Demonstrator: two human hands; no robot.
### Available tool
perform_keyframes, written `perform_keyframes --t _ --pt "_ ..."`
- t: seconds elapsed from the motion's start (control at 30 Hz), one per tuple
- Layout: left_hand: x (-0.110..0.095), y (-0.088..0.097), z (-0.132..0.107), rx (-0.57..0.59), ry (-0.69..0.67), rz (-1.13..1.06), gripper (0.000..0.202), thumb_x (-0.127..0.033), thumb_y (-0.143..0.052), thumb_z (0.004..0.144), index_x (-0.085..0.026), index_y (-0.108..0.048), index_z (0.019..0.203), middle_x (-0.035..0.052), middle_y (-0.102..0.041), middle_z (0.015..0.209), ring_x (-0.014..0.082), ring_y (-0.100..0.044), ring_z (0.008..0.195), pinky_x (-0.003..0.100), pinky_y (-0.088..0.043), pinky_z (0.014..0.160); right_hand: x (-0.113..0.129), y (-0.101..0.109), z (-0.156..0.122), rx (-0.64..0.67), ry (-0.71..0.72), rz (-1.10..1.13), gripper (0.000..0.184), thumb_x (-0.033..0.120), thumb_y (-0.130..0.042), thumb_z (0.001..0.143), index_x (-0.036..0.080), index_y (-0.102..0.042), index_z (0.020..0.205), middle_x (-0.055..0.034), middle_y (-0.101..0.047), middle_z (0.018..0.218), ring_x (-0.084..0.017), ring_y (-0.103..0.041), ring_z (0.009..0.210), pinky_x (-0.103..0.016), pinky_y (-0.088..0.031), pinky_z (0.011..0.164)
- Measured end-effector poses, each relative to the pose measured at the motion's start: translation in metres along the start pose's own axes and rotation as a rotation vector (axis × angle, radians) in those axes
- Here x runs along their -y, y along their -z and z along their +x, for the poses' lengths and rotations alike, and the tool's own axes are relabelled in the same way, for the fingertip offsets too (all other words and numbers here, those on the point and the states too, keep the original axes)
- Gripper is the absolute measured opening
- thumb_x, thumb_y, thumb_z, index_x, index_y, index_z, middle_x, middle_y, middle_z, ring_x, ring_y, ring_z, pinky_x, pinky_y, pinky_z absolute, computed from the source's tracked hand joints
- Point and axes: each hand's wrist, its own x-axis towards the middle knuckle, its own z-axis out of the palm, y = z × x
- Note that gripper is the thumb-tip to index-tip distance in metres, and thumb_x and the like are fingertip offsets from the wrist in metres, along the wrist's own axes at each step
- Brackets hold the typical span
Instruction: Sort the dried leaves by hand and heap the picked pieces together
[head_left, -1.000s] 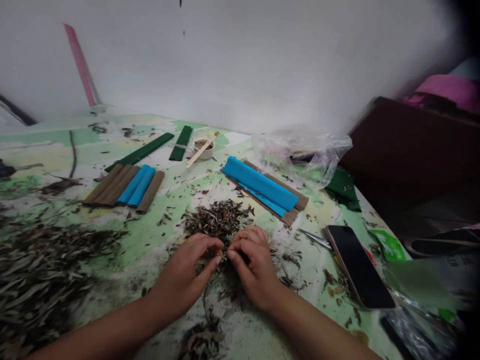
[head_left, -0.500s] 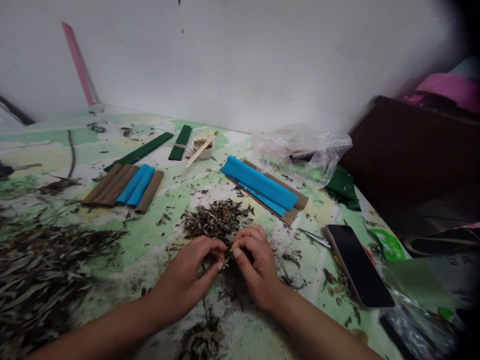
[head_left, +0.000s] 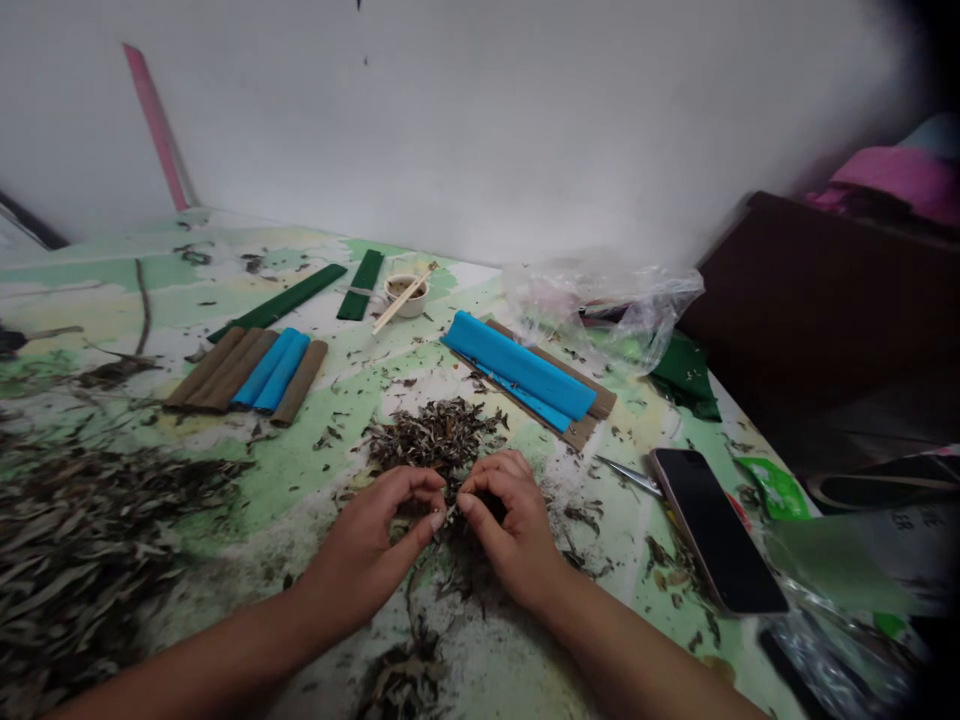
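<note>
My left hand (head_left: 375, 545) and my right hand (head_left: 504, 520) meet fingertip to fingertip just in front of a small heap of shredded dried leaves (head_left: 431, 438). Both pinch a thin dried twig with leaves (head_left: 448, 515) between thumb and fingers. More stems and crumbs lie under my wrists (head_left: 420, 610). A big pile of whole dried leaves (head_left: 82, 530) spreads over the left side of the green patterned table (head_left: 300, 450).
Brown and blue paper rolls (head_left: 251, 370) lie at the left rear, folded blue and brown sheets (head_left: 525, 375) behind the heap. Green strips (head_left: 315, 290), a small cup with a stick (head_left: 406, 295), a plastic bag (head_left: 600, 305), scissors (head_left: 626, 475), and a phone (head_left: 716, 530) are around.
My fingers keep working the twig on the spot; the right hand opened slightly and pinched again. Nothing else has moved.
</note>
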Motion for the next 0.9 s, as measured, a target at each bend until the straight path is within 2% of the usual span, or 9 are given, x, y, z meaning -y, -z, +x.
perform_keyframes --t 0.17,0.27,0.37,0.53,0.77,0.9 --pt "-0.0016 0.001 0.0009 -0.025 -0.025 0.048 0.016 -0.025 -0.053 0.083 -0.021 -0.055 0.099 0.0032 -0.064 0.089 0.0174 -0.062 0.084 0.032 -0.051 0.077 -0.0014 0.0002 0.0005 -0.094 0.003 0.043 0.017 0.023 -0.052 0.083 0.019 -0.054 0.067 -0.0029 -0.058 0.075 -0.018 -0.05 0.081 -0.034 -0.039 0.076" --pt "-0.0036 0.0033 0.0026 -0.03 -0.128 0.093 0.009 -0.023 -0.052 0.085 -0.021 -0.058 0.091 0.0029 -0.063 0.091 0.0178 -0.058 0.09 0.033 -0.047 0.083 -0.0024 0.0009 0.0004 -0.133 -0.008 0.053 0.017 0.023 -0.051 0.084 0.019 -0.054 0.067 -0.0027 -0.057 0.075 -0.018 -0.05 0.08 -0.034 -0.039 0.076" --pt "-0.0058 0.0049 0.0043 -0.008 -0.221 0.094 0.007 -0.023 -0.054 0.084 -0.021 -0.06 0.089 0.0031 -0.062 0.093 0.0188 -0.055 0.095 0.034 -0.044 0.087 -0.0019 0.0011 -0.0001 -0.089 0.036 0.059 0.016 0.022 -0.05 0.084 0.019 -0.054 0.069 -0.0026 -0.057 0.076 -0.017 -0.05 0.081 -0.033 -0.039 0.076" --pt "-0.0074 0.0047 0.0047 0.037 -0.283 0.045 0.005 -0.02 -0.053 0.086 -0.019 -0.058 0.085 0.0038 -0.062 0.088 0.0175 -0.055 0.09 0.031 -0.044 0.082 -0.0002 0.0001 -0.0014 0.008 0.096 0.035 0.013 0.021 -0.051 0.085 0.019 -0.055 0.072 -0.0029 -0.057 0.08 -0.017 -0.05 0.083 -0.034 -0.039 0.079" --pt "-0.0074 0.0065 0.0028 0.035 -0.252 0.008 0.009 -0.018 -0.051 0.087 -0.018 -0.057 0.081 0.0033 -0.06 0.083 0.0169 -0.053 0.086 0.031 -0.042 0.079 -0.0011 -0.0006 -0.0015 0.061 0.097 0.021 0.017 0.022 -0.047 0.087 0.019 -0.051 0.072 -0.0029 -0.056 0.079 -0.017 -0.049 0.084 -0.034 -0.038 0.081" --pt "-0.0057 0.007 0.002 0.003 -0.212 0.001 0.008 -0.018 -0.051 0.086 -0.018 -0.056 0.079 0.0031 -0.058 0.084 0.017 -0.051 0.088 0.031 -0.041 0.08 -0.0013 0.0002 -0.0003 0.037 0.095 0.057 0.018 0.023 -0.046 0.088 0.019 -0.049 0.071 -0.0025 -0.055 0.078 -0.016 -0.048 0.081 -0.033 -0.037 0.079"
